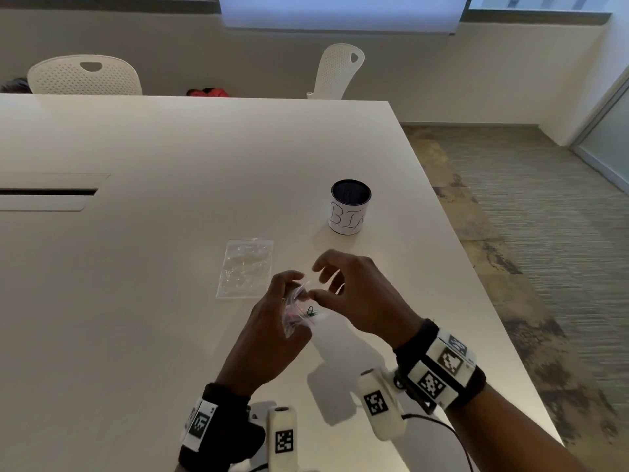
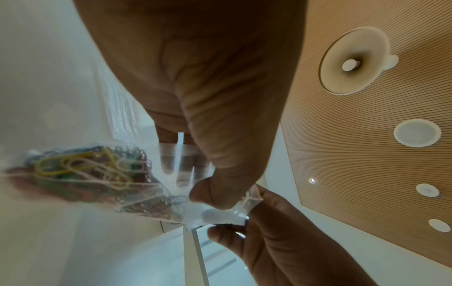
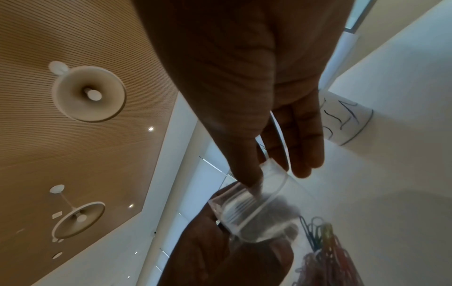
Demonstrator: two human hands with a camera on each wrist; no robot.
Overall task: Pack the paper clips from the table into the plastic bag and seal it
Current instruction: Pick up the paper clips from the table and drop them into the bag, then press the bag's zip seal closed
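Both hands [image 1: 306,301] pinch the bag [image 2: 215,212]; wrist views reveal coloured clips [image 2: 93,174]

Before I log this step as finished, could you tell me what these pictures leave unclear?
- Bag seal: head view too small; both wrist views blurred, fingers cover it.
- Paper clips count: tangled, blurred.
- Bin contents: dark inside.
- Second bag: glare hides any contents.
- Left hand, right hand pinch the held bag.

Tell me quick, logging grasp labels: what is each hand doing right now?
Left hand: grips the plastic bag of paper clips.
Right hand: thumb and forefinger pinch the bag's top edge; other fingers spread.
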